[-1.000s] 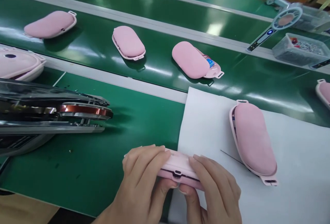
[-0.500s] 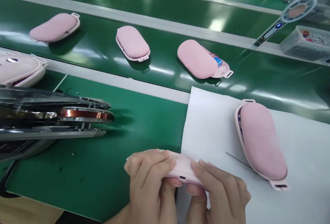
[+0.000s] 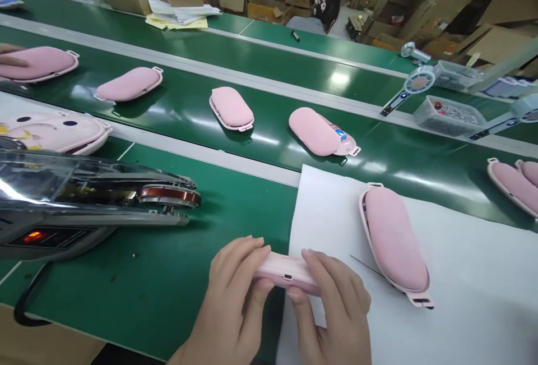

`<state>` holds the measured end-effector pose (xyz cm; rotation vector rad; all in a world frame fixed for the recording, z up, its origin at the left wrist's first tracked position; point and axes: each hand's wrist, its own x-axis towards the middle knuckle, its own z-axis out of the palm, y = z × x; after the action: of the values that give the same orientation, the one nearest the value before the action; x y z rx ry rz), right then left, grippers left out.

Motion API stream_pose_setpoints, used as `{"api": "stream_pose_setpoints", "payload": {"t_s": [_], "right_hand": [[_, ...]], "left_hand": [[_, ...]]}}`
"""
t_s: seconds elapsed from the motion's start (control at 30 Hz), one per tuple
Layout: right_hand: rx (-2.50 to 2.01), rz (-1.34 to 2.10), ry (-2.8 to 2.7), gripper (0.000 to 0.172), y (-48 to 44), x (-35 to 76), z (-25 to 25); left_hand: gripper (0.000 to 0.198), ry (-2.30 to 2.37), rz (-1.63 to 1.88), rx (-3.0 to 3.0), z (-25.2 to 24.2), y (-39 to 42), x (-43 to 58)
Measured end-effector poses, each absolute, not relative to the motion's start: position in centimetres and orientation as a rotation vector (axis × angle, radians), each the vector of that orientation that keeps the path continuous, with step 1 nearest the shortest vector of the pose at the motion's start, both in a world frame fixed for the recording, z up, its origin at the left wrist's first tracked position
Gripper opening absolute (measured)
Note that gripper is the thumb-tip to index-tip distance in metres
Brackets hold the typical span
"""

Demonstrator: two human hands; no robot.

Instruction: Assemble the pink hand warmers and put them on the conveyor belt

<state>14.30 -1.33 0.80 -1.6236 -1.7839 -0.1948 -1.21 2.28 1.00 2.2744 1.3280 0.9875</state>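
Note:
My left hand (image 3: 235,292) and my right hand (image 3: 332,303) both grip one pink oval device (image 3: 284,272) at the near edge of the green table, fingers on top and thumbs underneath, its edge with a small port facing me. Just right of my hands a second pink device (image 3: 393,239) lies on a white foam sheet (image 3: 471,286). Several more pink devices, such as one (image 3: 232,107) and one with its cover slid aside (image 3: 321,132), lie in a row on the green conveyor belt (image 3: 176,82) beyond.
A metal tool with a copper coil (image 3: 105,194) juts in from the left. A pink printed shell (image 3: 63,129) lies behind it. Handheld fans (image 3: 409,87) and a clear parts bin (image 3: 451,114) stand at the far right. Another person's fingers (image 3: 10,59) touch a device at far left; a seated person (image 3: 321,12) and cartons are behind.
The view has tilted up, showing the far side of the room. The device has turned slightly in my hands. The devices on the belt sit further right relative to the foam sheet.

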Motion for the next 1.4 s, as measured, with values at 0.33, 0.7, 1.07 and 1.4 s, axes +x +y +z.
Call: {"api": "stream_pose_setpoints", "payload": {"t_s": [0.33,0.7,1.07,1.4], "right_hand": [[-1.646,-0.195,-1.604,0.017,-0.6,12.9,0.9],[-1.686,-0.125,-1.807,0.025,-2.1,13.7,1.3],[-1.634,-0.066,-1.751,0.025,-2.5,13.6,0.9],[-1.577,-0.290,-1.628,0.017,-1.6,12.2,0.2]], "left_hand": [[0.014,1.406,1.230,2.127,1.0,2.8,1.5],[0.026,1.363,1.086,2.267,0.9,1.6,-0.2],[0.021,1.387,1.140,2.230,0.3,1.6,-1.8],[0.015,1.310,1.293,2.101,0.5,2.0,-1.0]]}}
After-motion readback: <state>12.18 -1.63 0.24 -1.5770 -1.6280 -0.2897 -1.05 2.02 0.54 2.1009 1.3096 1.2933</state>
